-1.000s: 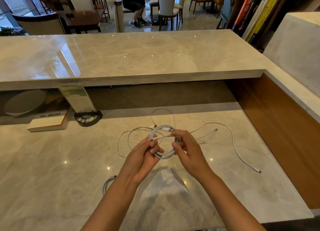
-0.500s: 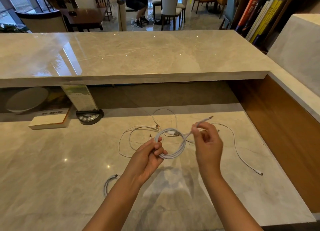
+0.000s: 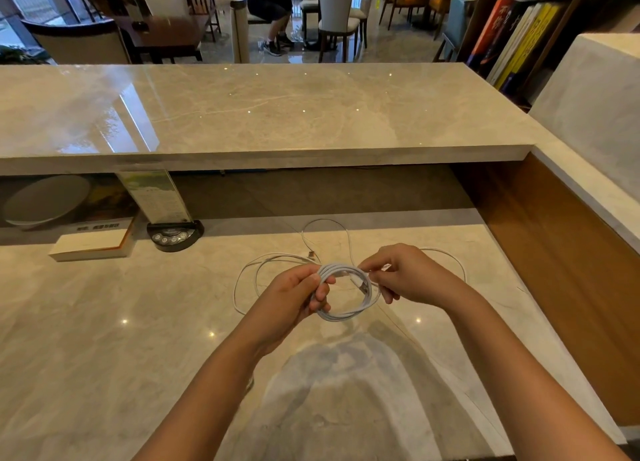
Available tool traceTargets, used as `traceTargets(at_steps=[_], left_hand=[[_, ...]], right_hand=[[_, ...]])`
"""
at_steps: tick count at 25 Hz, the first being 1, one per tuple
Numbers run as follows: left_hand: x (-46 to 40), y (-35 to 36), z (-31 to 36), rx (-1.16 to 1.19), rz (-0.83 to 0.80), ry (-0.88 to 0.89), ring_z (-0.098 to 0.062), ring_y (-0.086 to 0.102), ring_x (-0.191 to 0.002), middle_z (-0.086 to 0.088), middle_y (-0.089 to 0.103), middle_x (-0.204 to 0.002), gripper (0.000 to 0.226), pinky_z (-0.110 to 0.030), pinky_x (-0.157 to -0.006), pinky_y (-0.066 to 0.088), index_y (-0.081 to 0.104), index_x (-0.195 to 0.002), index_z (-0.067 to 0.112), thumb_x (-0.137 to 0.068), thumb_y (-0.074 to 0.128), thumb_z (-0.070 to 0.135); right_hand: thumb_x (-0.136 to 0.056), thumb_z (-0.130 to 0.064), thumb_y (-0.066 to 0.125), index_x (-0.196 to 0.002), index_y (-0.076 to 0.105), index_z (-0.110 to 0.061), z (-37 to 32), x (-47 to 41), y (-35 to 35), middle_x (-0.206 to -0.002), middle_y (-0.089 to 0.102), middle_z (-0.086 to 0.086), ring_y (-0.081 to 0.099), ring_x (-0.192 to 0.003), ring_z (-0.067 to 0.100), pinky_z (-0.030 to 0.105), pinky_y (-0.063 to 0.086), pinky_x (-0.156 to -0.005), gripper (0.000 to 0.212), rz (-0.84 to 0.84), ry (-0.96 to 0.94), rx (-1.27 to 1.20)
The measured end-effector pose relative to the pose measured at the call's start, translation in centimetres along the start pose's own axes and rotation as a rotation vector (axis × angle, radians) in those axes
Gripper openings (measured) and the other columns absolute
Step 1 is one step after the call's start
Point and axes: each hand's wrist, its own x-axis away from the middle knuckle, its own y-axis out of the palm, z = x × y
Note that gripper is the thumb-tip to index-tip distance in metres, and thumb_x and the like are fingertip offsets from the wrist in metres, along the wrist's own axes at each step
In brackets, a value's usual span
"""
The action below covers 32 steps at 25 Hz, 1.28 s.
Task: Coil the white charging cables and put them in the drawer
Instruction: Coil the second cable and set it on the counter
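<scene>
A coiled cable [image 3: 346,292], thin, white and smooth, forms a round multi-strand loop above the glossy beige marble tabletop [image 3: 104,339]. The left hand [image 3: 294,296] grips the loop's 9 o'clock side with curled fingers; the right hand [image 3: 405,275] pinches its 2 o'clock edge. More loose white cables [image 3: 256,270] lie slack on the tabletop at 12 o'clock from the hands
</scene>
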Motion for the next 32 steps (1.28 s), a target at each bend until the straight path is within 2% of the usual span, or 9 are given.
traceTargets(at_steps=[4, 9, 12, 14, 16, 20, 26, 29, 32], left_hand=[[0.3, -0.6, -0.3, 0.023, -0.007, -0.001, -0.008, 0.039, -0.052, 0.001, 0.047, -0.063, 0.030, -0.024, -0.068, 0.051, 0.055, -0.085, 0.008, -0.099, 0.029, 0.005], [0.3, -1.0, -0.1, -0.019, -0.069, -0.023, -0.009, 0.042, -0.055, -0.001, 0.048, -0.066, 0.025, -0.025, -0.074, 0.053, 0.054, -0.094, 0.003, -0.099, 0.030, 0.008], [0.3, -0.7, -0.2, 0.011, -0.051, -0.039, -0.007, 0.046, -0.055, 0.000, 0.053, -0.065, 0.026, -0.025, -0.072, 0.054, 0.056, -0.104, 0.000, -0.099, 0.033, 0.008], [0.3, -0.5, -0.4, 0.055, -0.043, -0.044, -0.007, 0.048, -0.054, 0.001, 0.055, -0.065, 0.025, -0.026, -0.072, 0.055, 0.057, -0.103, 0.002, -0.098, 0.033, 0.007], [0.1, -0.4, -0.5, 0.073, -0.039, -0.064, -0.008, 0.049, -0.054, -0.001, 0.054, -0.065, 0.024, -0.027, -0.072, 0.055, 0.057, -0.099, 0.004, -0.098, 0.034, 0.007], [0.0, 0.0, -0.8, 0.119, -0.048, -0.102, -0.008, 0.046, -0.051, -0.002, 0.052, -0.063, 0.022, -0.027, -0.070, 0.055, 0.059, -0.097, 0.006, -0.097, 0.038, 0.010], [0.5, -0.1, -1.9, -0.009, -0.068, -0.146, -0.008, 0.040, -0.052, 0.001, 0.045, -0.061, 0.024, -0.023, -0.059, 0.046, 0.064, -0.097, 0.009, -0.097, 0.041, 0.015], [0.3, 0.6, -2.1, -0.316, 0.078, -0.058, -0.010, 0.044, -0.050, 0.002, 0.047, -0.057, 0.015, -0.026, -0.055, 0.045, 0.059, -0.104, 0.018, -0.091, 0.055, 0.024], [0.0, 1.1, -2.2, -0.381, 0.192, 0.047, -0.015, 0.042, -0.045, -0.002, 0.046, -0.053, 0.019, -0.026, -0.049, 0.042, 0.062, -0.080, 0.008, -0.092, 0.053, 0.021]], right_hand=[[-0.091, -0.005, 0.051, -0.088, 0.069, -0.032, 0.2, -0.1, -0.5, -0.083, 0.069, 0.018, 0.055, -0.053, 0.010, 0.027, 0.049, -0.059, 0.033, -0.093, -0.055, -0.096], [-0.090, 0.001, 0.049, -0.096, 0.073, -0.020, -0.9, -0.3, 0.0, -0.077, 0.060, -0.008, 0.052, -0.053, 0.001, 0.013, 0.044, -0.053, 0.032, -0.066, -0.135, -0.149], [-0.087, 0.000, 0.043, -0.096, 0.068, -0.022, -1.2, -0.4, 0.3, -0.084, 0.064, 0.002, 0.052, -0.061, 0.004, 0.019, 0.045, -0.057, 0.035, -0.056, -0.134, -0.141], [-0.084, -0.010, 0.052, -0.109, 0.059, -0.027, -1.5, -0.1, 0.5, -0.089, 0.061, -0.001, 0.051, -0.063, 0.005, 0.018, 0.042, -0.059, 0.031, -0.045, -0.141, -0.121], [-0.080, -0.020, 0.062, -0.119, 0.050, -0.031, -2.0, 0.2, 1.2, -0.093, 0.060, -0.004, 0.052, -0.067, 0.007, 0.019, 0.043, -0.061, 0.042, -0.008, -0.188, 0.064], [-0.090, -0.035, 0.052, -0.110, 0.059, -0.027, -2.6, 0.0, 2.0, -0.093, 0.069, -0.001, 0.061, -0.082, 0.021, 0.031, 0.047, -0.066, 0.023, 0.147, -0.343, 0.594], [-0.082, -0.030, 0.067, -0.080, 0.072, -0.012, -1.6, -0.2, 1.0, -0.067, 0.071, 0.000, 0.058, -0.047, 0.011, 0.022, 0.045, -0.051, 0.020, -0.214, 0.001, -0.015], [-0.079, -0.033, 0.068, -0.068, 0.069, -0.008, -1.2, -0.3, 2.1, -0.062, 0.070, -0.001, 0.057, -0.052, 0.010, 0.030, 0.046, -0.057, 0.027, -0.178, 0.047, 0.069], [-0.075, -0.033, 0.071, -0.073, 0.070, -0.013, -1.6, -0.1, 2.7, -0.063, 0.071, -0.002, 0.060, -0.052, 0.011, 0.030, 0.049, -0.056, 0.019, -0.083, 0.055, 0.099]])
